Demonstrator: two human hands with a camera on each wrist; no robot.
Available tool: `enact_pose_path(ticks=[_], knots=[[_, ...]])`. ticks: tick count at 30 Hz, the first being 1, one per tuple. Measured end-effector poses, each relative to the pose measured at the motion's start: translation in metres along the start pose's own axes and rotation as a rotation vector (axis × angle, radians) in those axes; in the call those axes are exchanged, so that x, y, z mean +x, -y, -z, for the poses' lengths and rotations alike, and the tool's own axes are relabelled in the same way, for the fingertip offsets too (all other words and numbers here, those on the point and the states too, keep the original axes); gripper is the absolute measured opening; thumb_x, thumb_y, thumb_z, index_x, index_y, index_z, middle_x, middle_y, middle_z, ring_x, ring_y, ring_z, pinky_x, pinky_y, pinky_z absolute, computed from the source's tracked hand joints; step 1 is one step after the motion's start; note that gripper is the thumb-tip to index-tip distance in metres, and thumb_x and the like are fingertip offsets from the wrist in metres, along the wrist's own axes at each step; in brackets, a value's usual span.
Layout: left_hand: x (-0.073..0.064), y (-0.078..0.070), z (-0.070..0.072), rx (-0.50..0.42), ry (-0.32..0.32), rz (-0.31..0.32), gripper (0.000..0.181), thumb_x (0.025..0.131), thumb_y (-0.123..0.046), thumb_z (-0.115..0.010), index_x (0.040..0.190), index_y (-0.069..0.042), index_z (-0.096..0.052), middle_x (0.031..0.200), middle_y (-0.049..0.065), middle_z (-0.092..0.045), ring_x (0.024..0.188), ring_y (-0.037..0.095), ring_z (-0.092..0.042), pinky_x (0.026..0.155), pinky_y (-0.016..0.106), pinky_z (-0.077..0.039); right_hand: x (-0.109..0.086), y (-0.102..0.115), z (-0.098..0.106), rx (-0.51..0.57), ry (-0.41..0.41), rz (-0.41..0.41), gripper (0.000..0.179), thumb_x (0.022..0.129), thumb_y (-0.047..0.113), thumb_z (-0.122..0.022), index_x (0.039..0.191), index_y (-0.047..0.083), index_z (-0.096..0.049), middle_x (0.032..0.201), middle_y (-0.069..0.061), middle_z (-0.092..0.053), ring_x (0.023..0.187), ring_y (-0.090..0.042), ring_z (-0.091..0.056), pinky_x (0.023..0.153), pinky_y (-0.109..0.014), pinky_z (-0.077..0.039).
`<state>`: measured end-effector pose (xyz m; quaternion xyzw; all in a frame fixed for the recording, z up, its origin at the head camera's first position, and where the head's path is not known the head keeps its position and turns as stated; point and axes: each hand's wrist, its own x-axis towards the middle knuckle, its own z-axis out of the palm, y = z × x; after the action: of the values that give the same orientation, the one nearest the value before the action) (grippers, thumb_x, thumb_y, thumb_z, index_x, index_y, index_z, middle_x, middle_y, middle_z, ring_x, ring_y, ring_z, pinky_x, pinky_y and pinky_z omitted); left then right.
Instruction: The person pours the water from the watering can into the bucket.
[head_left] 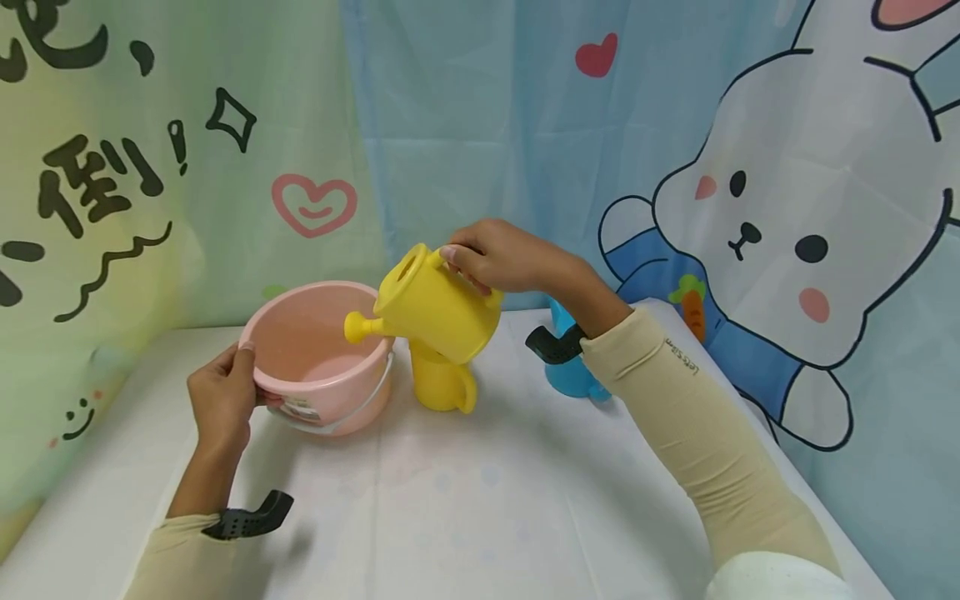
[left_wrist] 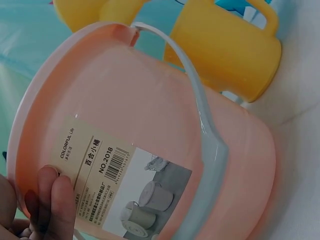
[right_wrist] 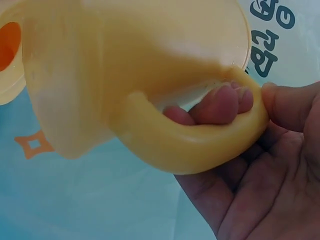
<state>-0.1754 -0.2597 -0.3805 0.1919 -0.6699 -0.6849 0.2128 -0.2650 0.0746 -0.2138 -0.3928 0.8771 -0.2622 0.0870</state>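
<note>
A yellow watering can (head_left: 442,310) is held in the air by my right hand (head_left: 498,257), tilted with its spout (head_left: 363,327) over the right rim of a pink bucket (head_left: 315,287). In the right wrist view the fingers curl through the can's handle (right_wrist: 185,150), and the thumb lies against it. At the bucket's left side my left hand (head_left: 223,396) grips the rim, thumb on top and fingers under it. The bucket's label (left_wrist: 125,185) and pale grey handle (left_wrist: 212,135), hanging down, show in the left wrist view. No stream of water is visible.
A yellow cup (head_left: 442,385) with a side handle stands right of the bucket, its upper part behind the watering can. Farther right, a blue object (head_left: 570,375) is partly hidden by my right wrist. The white-covered table (head_left: 450,508) meets a printed curtain (head_left: 465,125) behind.
</note>
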Motion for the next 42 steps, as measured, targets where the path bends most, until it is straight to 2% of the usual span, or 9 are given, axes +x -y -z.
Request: enact_pose_path(ticks=[6, 12, 23, 30, 42], knots=[[-0.001, 0.001, 0.0, 0.017, 0.003, 0.006, 0.042, 0.1, -0.022, -0.052, 0.134, 0.002, -0.056, 0.069, -0.001, -0.065, 0.043, 0.011, -0.061, 0.041, 0.022, -0.054, 0.004, 0.006, 0.002, -0.028, 0.014, -0.002, 0.031, 0.106, 0.024, -0.042, 0.09, 0.005, -0.06, 0.059, -0.009, -0.048, 0.058, -0.025, -0.047, 0.061, -0.032, -0.044], [0.0, 0.0, 0.0, 0.03, -0.007, 0.018, 0.043, 0.1, -0.024, -0.052, 0.136, -0.001, -0.055, 0.075, 0.002, -0.067, 0.044, 0.011, -0.062, 0.043, 0.023, -0.055, 0.007, 0.01, 0.003, -0.05, 0.017, -0.029, 0.03, 0.106, 0.025, -0.043, 0.09, 0.005, -0.06, 0.06, -0.009, -0.047, 0.057, -0.024, -0.047, 0.06, -0.031, -0.044], [0.001, 0.001, -0.001, -0.003, -0.006, 0.009, 0.042, 0.1, -0.021, -0.052, 0.135, 0.001, -0.056, 0.071, 0.001, -0.066, 0.043, 0.012, -0.061, 0.041, 0.024, -0.055, 0.013, 0.013, 0.006, -0.1, 0.04, -0.019, 0.031, 0.106, 0.025, -0.042, 0.089, 0.005, -0.059, 0.06, -0.008, -0.047, 0.056, -0.023, -0.046, 0.061, -0.031, -0.044], [0.001, 0.003, 0.001, 0.004, -0.009, 0.01, 0.042, 0.1, -0.023, -0.053, 0.135, -0.001, -0.056, 0.074, 0.002, -0.067, 0.044, 0.013, -0.062, 0.042, 0.024, -0.055, 0.019, 0.018, 0.01, -0.125, 0.069, -0.012, 0.03, 0.106, 0.024, -0.04, 0.097, 0.003, -0.06, 0.061, -0.009, -0.046, 0.054, -0.023, -0.043, 0.067, -0.032, -0.047], [0.0, 0.001, 0.0, -0.012, -0.009, 0.005, 0.042, 0.1, -0.023, -0.053, 0.133, 0.001, -0.057, 0.07, 0.002, -0.066, 0.043, 0.012, -0.061, 0.041, 0.023, -0.054, 0.022, 0.025, 0.013, -0.138, 0.102, -0.042, 0.031, 0.106, 0.024, -0.039, 0.104, 0.003, -0.061, 0.065, -0.009, -0.046, 0.055, -0.022, -0.043, 0.066, -0.033, -0.048]])
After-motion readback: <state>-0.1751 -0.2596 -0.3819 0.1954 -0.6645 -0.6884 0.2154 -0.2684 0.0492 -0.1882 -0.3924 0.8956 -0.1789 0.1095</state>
